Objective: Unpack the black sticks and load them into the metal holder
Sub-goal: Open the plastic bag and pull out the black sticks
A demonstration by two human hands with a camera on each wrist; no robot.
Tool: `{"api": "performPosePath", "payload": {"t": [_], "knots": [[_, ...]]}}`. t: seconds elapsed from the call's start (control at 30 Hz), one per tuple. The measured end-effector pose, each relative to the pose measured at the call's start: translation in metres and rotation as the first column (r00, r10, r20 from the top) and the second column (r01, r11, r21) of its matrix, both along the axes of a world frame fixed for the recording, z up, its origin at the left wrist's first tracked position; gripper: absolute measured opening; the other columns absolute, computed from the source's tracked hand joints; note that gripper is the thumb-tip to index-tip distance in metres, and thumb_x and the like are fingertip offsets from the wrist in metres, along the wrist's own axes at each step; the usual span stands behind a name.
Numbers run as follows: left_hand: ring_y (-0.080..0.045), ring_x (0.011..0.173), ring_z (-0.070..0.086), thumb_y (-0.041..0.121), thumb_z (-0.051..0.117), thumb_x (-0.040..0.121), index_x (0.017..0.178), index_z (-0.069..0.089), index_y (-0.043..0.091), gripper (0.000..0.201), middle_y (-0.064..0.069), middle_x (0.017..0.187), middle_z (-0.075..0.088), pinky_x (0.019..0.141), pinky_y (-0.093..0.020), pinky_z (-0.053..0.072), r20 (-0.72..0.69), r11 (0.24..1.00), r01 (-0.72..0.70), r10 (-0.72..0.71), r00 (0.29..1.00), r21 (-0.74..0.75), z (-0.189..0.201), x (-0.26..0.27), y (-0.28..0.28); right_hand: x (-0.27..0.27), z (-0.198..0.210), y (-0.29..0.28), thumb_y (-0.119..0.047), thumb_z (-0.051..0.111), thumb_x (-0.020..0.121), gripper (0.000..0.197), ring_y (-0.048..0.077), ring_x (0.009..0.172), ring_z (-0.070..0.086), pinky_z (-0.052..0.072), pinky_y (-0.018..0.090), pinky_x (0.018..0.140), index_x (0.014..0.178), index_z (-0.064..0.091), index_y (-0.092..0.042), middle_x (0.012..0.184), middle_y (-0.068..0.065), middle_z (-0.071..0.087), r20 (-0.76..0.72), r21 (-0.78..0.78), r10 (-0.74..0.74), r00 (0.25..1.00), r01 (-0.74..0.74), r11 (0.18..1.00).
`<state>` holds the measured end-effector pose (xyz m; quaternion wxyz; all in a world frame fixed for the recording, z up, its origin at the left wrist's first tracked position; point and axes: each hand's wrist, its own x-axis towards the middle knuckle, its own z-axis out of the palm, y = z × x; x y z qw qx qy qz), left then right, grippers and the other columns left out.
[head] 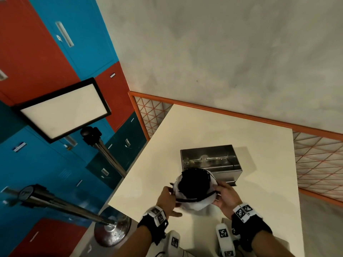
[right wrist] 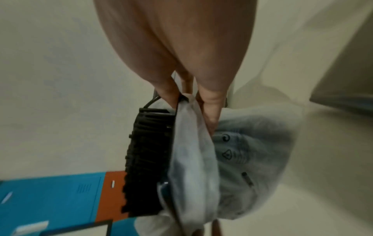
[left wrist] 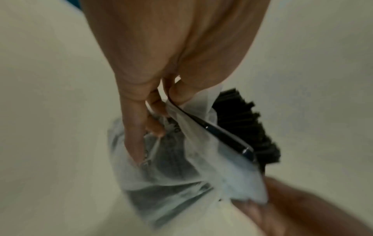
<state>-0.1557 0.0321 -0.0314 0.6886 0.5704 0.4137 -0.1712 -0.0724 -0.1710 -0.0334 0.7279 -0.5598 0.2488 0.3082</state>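
Both hands hold a frosted white plastic bag open above the cream-coloured tabletop; the left hand pinches one side of the bag's dark-edged mouth between thumb and curled fingers, and the right hand pinches the opposite side the same way; a dense bundle of thin black sticks pokes out of the stretched mouth, still mostly inside the bag; the shiny rectangular metal holder stands just beyond it on the table, apparently with no sticks in it. The risk, as I judge it: the bundle is loose, so tipping the bag before it is over the holder could scatter sticks across the table, or off its left edge, which lies near.
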Motion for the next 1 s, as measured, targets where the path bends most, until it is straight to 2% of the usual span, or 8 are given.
{"api": "performPosePath", "payload": {"t": [0.13,0.23,0.3,0.5,0.6,0.73,0.87,1.0], "knots": [[-0.039,0.072,0.072,0.029,0.038,0.104,0.116,0.046,0.002,0.031,-0.024,0.103,0.069,0.064,-0.05,0.062,-0.018,0.996,0.078,-0.077,0.997,0.038,0.002,0.002,-0.007,0.001,0.009,0.003,-0.013,0.052,0.098,0.018,0.031,0.09,0.065,0.055,0.038,0.057,0.114,0.061,-0.009,0.106,0.014,0.069,0.021,-0.113,0.101,0.995,-0.098,0.989],[-0.044,0.078,0.073,0.02,0.046,0.099,0.119,0.053,0.006,0.025,-0.024,0.1,0.072,0.065,-0.051,0.062,0.05,0.991,0.128,-0.126,0.991,-0.041,0.015,0.0,-0.014,0.0,0.015,0.006,-0.025,0.053,0.099,0.016,0.042,0.105,0.06,0.056,0.057,0.057,0.114,0.057,-0.022,0.117,0.012,0.061,-0.049,-0.182,0.223,0.974,-0.228,0.956],[-0.044,0.082,0.072,0.006,0.052,0.09,0.12,0.06,0.008,0.031,-0.023,0.101,0.073,0.069,-0.054,0.061,0.119,0.985,0.143,-0.132,0.984,-0.091,0.021,-0.002,-0.016,-0.004,0.018,0.012,-0.01,0.049,0.096,0.019,0.043,0.103,0.061,0.053,0.068,0.065,0.112,0.056,-0.018,0.115,0.016,0.062,-0.072,-0.078,0.211,0.975,-0.217,0.973],[-0.036,0.093,0.067,-0.025,0.037,0.085,0.118,0.052,0.005,0.047,-0.018,0.109,0.067,0.064,-0.044,0.061,0.214,0.963,-0.168,0.214,0.953,-0.213,0.017,0.0,-0.023,-0.008,0.015,0.008,0.023,0.031,0.071,0.046,0.032,0.076,0.06,0.055,0.04,0.056,0.101,0.048,-0.008,0.082,0.017,0.058,0.001,0.186,0.02,1.0,-0.02,0.982],[-0.036,0.104,0.063,-0.028,0.042,0.081,0.122,0.045,0.006,0.053,-0.018,0.117,0.061,0.063,-0.039,0.059,0.176,0.97,-0.208,0.229,0.957,-0.129,-0.003,-0.004,-0.022,-0.011,-0.001,0.008,0.019,0.036,0.077,0.045,0.029,0.073,0.06,0.058,0.046,0.06,0.113,0.051,-0.003,0.083,0.017,0.059,0.046,-0.094,0.187,0.981,-0.182,0.979],[-0.029,0.092,0.064,-0.009,0.061,0.079,0.122,0.04,0.012,0.052,-0.016,0.114,0.061,0.068,-0.041,0.06,0.046,0.995,0.026,-0.031,0.998,0.101,-0.022,-0.015,-0.015,-0.01,-0.017,0.002,-0.001,0.052,0.08,0.051,0.034,0.098,0.063,0.061,0.049,0.06,0.124,0.047,-0.026,0.119,0.007,0.059,0.069,-0.488,0.606,0.792,-0.503,0.713],[-0.021,0.07,0.065,0.01,0.069,0.075,0.119,0.04,0.014,0.053,-0.011,0.097,0.067,0.058,-0.03,0.051,-0.025,0.922,0.28,-0.283,0.959,0.267,-0.021,-0.009,0.004,0.0,-0.008,-0.001,-0.013,0.061,0.081,0.056,0.026,0.108,0.059,0.052,0.039,0.091,0.133,0.047,-0.028,0.126,0.005,0.055,0.249,-0.693,0.623,0.742,-0.313,0.65],[-0.021,0.058,0.065,0.014,0.064,0.09,0.129,0.042,0.019,0.046,-0.004,0.095,0.064,0.05,-0.028,0.051,0.058,0.905,0.179,-0.217,0.974,0.386,0.011,0.006,0.016,0.01,0.003,0.005,-0.023,0.055,0.097,0.028,0.017,0.111,0.056,0.042,0.03,0.097,0.124,0.061,-0.022,0.119,-0.004,0.061,0.374,-0.665,0.575,0.728,-0.222,0.713]]}}
